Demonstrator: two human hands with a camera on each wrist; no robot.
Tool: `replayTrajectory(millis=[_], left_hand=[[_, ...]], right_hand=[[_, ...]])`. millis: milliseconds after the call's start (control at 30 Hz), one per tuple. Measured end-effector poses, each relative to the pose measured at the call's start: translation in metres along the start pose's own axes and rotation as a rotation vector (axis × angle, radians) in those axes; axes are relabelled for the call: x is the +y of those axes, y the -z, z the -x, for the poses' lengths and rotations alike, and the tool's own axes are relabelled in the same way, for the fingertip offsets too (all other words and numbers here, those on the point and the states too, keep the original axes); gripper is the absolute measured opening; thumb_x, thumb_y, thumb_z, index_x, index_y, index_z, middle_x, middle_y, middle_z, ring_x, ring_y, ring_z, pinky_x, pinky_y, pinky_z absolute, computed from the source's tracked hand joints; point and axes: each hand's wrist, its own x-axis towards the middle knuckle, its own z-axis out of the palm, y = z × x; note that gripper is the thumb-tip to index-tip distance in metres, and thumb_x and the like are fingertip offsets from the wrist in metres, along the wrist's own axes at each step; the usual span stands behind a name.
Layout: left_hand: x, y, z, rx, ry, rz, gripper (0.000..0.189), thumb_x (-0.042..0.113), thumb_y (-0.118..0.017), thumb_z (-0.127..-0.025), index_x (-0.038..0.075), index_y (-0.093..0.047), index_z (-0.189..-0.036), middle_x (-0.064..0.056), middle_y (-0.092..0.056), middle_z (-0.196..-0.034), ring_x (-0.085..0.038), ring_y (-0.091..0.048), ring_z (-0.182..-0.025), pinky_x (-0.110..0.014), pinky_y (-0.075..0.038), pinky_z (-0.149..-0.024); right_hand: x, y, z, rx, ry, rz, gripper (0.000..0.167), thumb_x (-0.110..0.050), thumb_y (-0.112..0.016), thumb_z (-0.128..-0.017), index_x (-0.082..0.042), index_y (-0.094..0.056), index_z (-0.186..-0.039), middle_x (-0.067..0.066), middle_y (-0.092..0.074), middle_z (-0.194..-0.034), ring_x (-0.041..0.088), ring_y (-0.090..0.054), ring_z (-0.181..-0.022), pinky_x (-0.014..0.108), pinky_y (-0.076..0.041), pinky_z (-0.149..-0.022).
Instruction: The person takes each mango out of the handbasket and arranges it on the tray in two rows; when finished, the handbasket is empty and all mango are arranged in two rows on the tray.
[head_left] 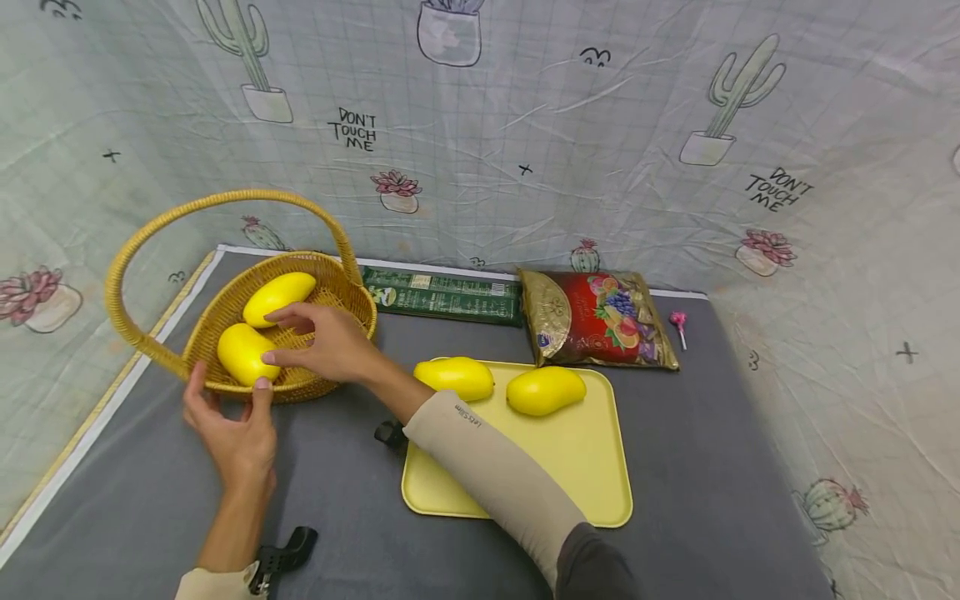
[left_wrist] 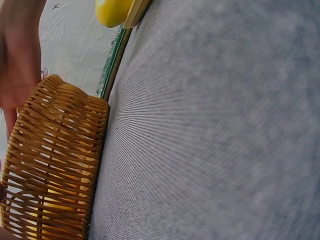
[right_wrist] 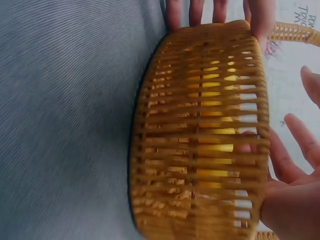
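Two yellow mangoes lie in a wicker basket (head_left: 303,390) at the left: a front mango (head_left: 243,354) and a back mango (head_left: 281,296). My left hand (head_left: 238,437) holds the basket's near rim, thumb at the edge and fingers against the outside wall. Inside the basket, my right hand (head_left: 333,342) has its fingers spread apart. Its thumb is at the front mango and its fingertips are close to the back one. In the right wrist view, woven slats (right_wrist: 200,130) partly hide the mangoes and some fingers.
Right of the basket, a yellow tray (head_left: 570,467) bears two more mangoes (head_left: 546,391). Behind it lie a flat green packet (head_left: 450,296) and a red and gold bag (head_left: 600,321). A pink lollipop (head_left: 678,321) is at the far right. The basket's tall handle (head_left: 251,195) arches above it.
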Motion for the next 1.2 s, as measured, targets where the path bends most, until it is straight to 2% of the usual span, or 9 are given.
replayTrajectory(millis=[200,433,633,900,1067,1200], left_hand=[[0.002,0.0,0.001,-0.001,0.008,0.008,0.078,0.015,-0.075,-0.098,0.034,-0.033,-0.162,0.002,-0.017,-0.168,-0.021,-0.014,-0.16,-0.051,-0.031,-0.127],[0.002,0.0,0.001,-0.004,0.002,0.006,0.078,0.015,-0.074,-0.098,0.034,-0.033,-0.162,0.001,-0.017,-0.168,-0.021,-0.015,-0.159,-0.053,-0.032,-0.126],[0.002,0.001,0.002,-0.001,-0.002,0.015,0.078,0.014,-0.074,-0.098,0.032,-0.034,-0.162,0.001,-0.018,-0.167,-0.02,-0.016,-0.157,-0.051,-0.033,-0.125],[0.004,0.001,0.002,-0.018,0.005,0.018,0.078,0.018,-0.074,-0.098,0.033,-0.033,-0.163,0.002,-0.014,-0.169,-0.022,-0.012,-0.158,-0.053,-0.031,-0.126],[0.003,0.0,0.002,-0.021,0.015,0.017,0.078,0.018,-0.074,-0.098,0.032,-0.032,-0.163,0.002,-0.014,-0.169,-0.022,-0.011,-0.16,-0.053,-0.031,-0.126],[0.003,0.002,0.0,-0.007,0.005,0.031,0.078,0.015,-0.074,-0.098,0.032,-0.034,-0.162,0.002,-0.016,-0.168,-0.021,-0.013,-0.158,-0.053,-0.032,-0.125]], right_hand=[[-0.007,-0.011,-0.019,-0.06,-0.094,0.07,0.054,-0.041,-0.08,-0.096,-0.03,-0.063,-0.146,-0.009,-0.069,-0.143,0.007,-0.064,-0.13,0.012,-0.048,-0.098],[-0.01,-0.022,-0.038,-0.121,-0.203,0.105,0.055,-0.042,-0.082,-0.093,-0.034,-0.065,-0.144,-0.009,-0.069,-0.14,0.004,-0.063,-0.127,0.016,-0.05,-0.092],[-0.012,-0.034,-0.049,-0.14,-0.256,0.181,0.056,-0.046,-0.083,-0.091,-0.04,-0.064,-0.144,-0.012,-0.067,-0.142,0.001,-0.063,-0.124,0.016,-0.049,-0.091],[-0.014,-0.04,-0.054,-0.156,-0.288,0.25,0.06,-0.044,-0.084,-0.091,-0.042,-0.062,-0.146,-0.012,-0.065,-0.142,0.003,-0.064,-0.115,0.015,-0.05,-0.077],[-0.013,-0.036,-0.051,-0.16,-0.293,0.218,0.058,-0.042,-0.085,-0.09,-0.041,-0.063,-0.144,-0.013,-0.066,-0.141,0.002,-0.063,-0.119,0.015,-0.05,-0.081],[-0.012,-0.031,-0.049,-0.154,-0.261,0.161,0.058,-0.038,-0.086,-0.09,-0.039,-0.064,-0.144,-0.012,-0.066,-0.142,0.003,-0.062,-0.124,0.016,-0.051,-0.086]])
